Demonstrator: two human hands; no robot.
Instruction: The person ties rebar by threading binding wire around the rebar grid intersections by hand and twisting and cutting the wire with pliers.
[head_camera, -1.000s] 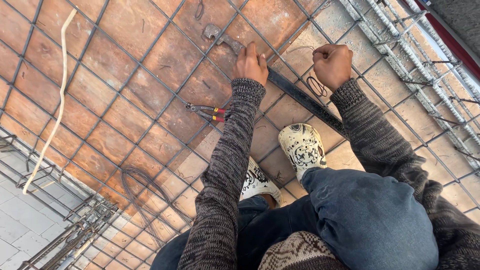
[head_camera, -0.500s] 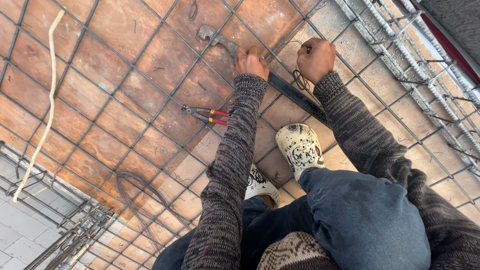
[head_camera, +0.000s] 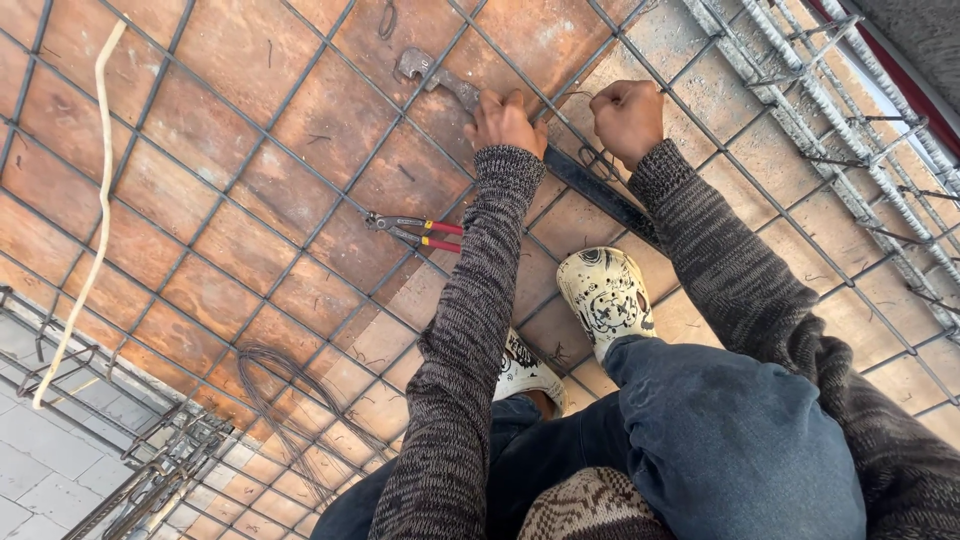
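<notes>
A rebar grid (head_camera: 300, 225) is seen from above, laid over reddish-brown tiles (head_camera: 215, 120). A person is crouched on it, with both arms in dark knitted sleeves stretched forward.

The left hand (head_camera: 507, 122) is pressed down on the grid, fingers curled together over a rod, right beside the shaft of a long metal bar (head_camera: 600, 195). The bar is laid diagonally on the grid, its hooked head (head_camera: 415, 65) up and to the left of the left hand, its dark lower end run down toward the right shoe (head_camera: 605, 295). Whether the left fingers are clamped on the bar or only on the rod cannot be told.

The right hand (head_camera: 627, 120) is closed into a fist just above the bar, near the left hand. A thin loop of tie wire (head_camera: 598, 165) is seen just below the fist; what is clamped inside the fist cannot be told.

Red-handled pliers (head_camera: 415, 232) are laid on the grid, left of the left forearm and apart from both hands. A coil of wire (head_camera: 285, 385) is laid lower left. A pale cord (head_camera: 90, 230) is run down the left side. Rebar cages (head_camera: 850, 130) are seen along the right edge. A second patterned shoe (head_camera: 525, 370) is partly hidden under the left arm.
</notes>
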